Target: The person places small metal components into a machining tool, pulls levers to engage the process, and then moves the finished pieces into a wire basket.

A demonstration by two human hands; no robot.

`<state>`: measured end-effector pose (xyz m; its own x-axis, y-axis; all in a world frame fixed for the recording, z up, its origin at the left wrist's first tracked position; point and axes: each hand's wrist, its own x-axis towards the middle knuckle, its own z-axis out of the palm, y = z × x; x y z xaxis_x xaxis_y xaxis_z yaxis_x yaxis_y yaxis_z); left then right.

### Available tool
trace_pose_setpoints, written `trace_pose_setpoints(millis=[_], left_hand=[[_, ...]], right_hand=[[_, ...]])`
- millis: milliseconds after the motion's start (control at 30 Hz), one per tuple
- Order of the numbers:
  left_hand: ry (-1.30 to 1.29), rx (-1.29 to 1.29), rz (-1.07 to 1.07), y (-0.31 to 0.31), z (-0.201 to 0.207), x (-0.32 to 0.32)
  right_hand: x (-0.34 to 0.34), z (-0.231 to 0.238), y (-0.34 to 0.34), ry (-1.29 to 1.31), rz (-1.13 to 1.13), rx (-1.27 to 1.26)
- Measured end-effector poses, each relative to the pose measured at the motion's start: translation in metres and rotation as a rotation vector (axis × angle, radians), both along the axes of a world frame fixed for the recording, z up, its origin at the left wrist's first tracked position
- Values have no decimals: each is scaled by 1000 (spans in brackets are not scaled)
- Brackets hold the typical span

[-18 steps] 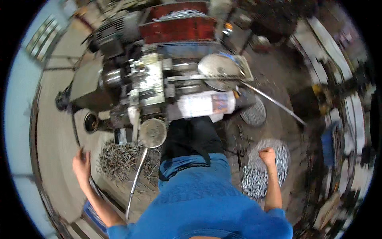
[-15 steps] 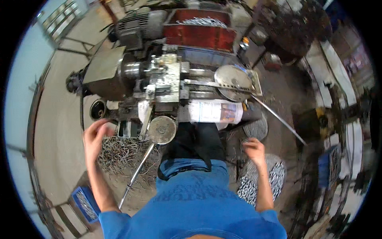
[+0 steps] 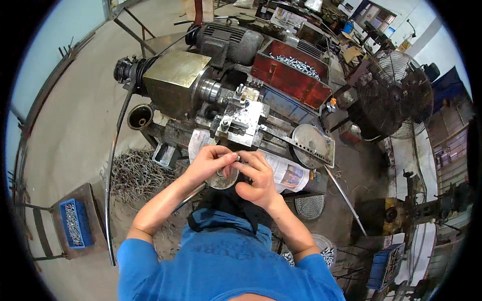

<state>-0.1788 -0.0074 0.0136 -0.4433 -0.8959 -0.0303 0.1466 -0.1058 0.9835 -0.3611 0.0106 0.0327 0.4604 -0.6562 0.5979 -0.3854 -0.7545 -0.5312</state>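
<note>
My two hands meet in front of the lathe-like machine (image 3: 241, 123), above its round metal disc (image 3: 221, 181). The fingers of my left hand (image 3: 210, 163) are closed in a pinch at a small shiny metal part (image 3: 238, 157). From the other side my right hand (image 3: 258, 176) brings its bent fingertips against the same part. The fingers hide most of it, so its exact kind does not show. Just beyond my fingers is the machine's bright metal tool slide, smeared with oil.
A red bin (image 3: 291, 78) of small metal parts stands behind the machine. Metal shavings (image 3: 135, 175) heap on the floor at left, near a blue crate (image 3: 75, 223). A large fan (image 3: 394, 95) is at far right. Newspaper (image 3: 286, 173) covers the machine's front. Long lever rods (image 3: 346, 200) stick out.
Both hands, apart at either side before, have come together in the middle at the small metal part. The view has turned, so the machine appears tilted.
</note>
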Motion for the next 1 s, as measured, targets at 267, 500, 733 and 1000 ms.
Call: trace_pose_setpoints(millis=[267,500,733,1000], left_hand=[[-393,-318,214,-11,9,12],[-461,-306,161,-26,20,38],[-724,-386,520,-12,50,155],[-1313,-91,857,79,5,281]], right_hand=[[13,15,-24,215,71,-120],[31,20,-66,257,184,-155],[65,23,-183,785,-127,-183],[90,-10,-228,915,-231,-199]])
